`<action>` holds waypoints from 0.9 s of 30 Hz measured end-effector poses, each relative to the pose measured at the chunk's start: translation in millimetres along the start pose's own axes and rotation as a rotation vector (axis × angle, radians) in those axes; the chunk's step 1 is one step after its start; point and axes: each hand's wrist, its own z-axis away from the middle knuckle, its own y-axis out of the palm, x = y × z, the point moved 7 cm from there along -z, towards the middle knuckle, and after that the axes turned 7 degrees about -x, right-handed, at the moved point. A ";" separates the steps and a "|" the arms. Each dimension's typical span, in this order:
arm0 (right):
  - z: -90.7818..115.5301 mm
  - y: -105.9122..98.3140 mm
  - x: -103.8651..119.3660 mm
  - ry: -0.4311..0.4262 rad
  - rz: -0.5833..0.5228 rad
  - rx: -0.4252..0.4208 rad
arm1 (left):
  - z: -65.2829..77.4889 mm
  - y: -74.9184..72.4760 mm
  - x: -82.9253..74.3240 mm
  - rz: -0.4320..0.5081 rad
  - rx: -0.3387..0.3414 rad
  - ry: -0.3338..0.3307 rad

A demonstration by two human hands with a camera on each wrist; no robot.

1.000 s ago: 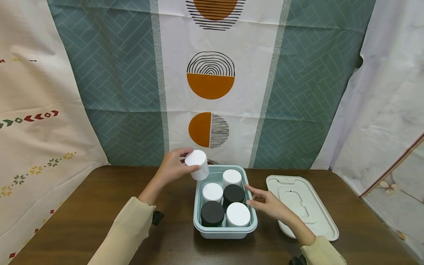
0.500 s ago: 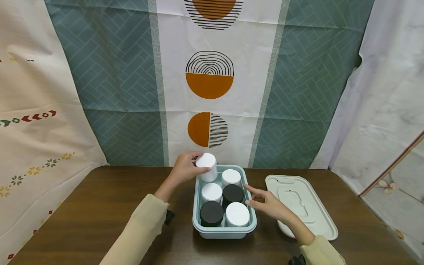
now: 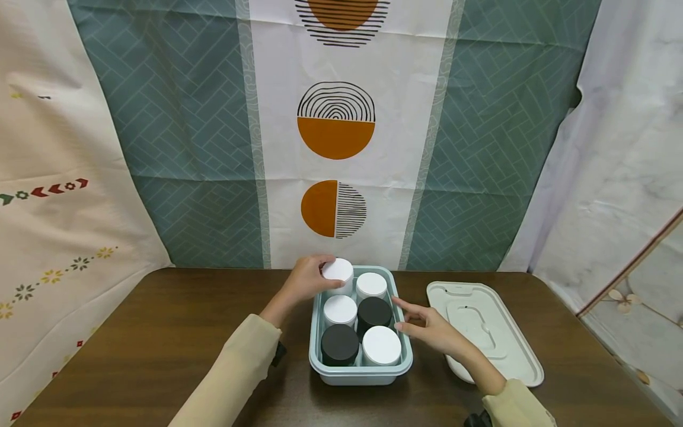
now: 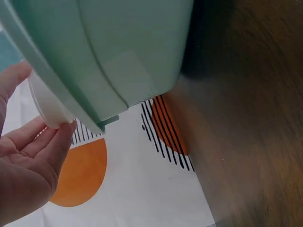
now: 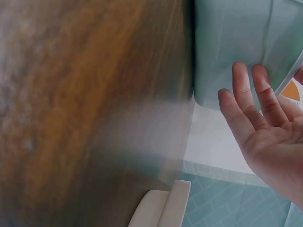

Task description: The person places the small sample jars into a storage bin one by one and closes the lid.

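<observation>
My left hand (image 3: 308, 277) grips a white-lidded jar (image 3: 338, 273) between thumb and fingers at the far left corner of a pale blue-green bin (image 3: 366, 379). In the left wrist view that white jar (image 4: 49, 106) is partly hidden behind the bin's rim. Inside the bin stand three more white-topped jars, one of them at the near right (image 3: 381, 346), and two black-topped ones, such as the black jar (image 3: 340, 344) at near left. At the bin's right side my right hand (image 3: 434, 328) touches the rim with spread, fairly straight fingers; the right wrist view shows them against the wall.
A whitish lid (image 3: 493, 326) lies flat on the brown wooden table (image 3: 176, 338), right of the bin and beside my right forearm. Behind the table hangs a patterned cloth (image 3: 341, 142), close to the bin's far end.
My left hand has carried the white jar rightward from beside the bin and lowered it into the far left corner. The right hand stays at the rim.
</observation>
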 end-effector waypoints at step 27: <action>1.9 0.8 1.4 -0.010 -0.011 0.005 | 0.8 17.0 -6.6 -0.216 0.153 0.045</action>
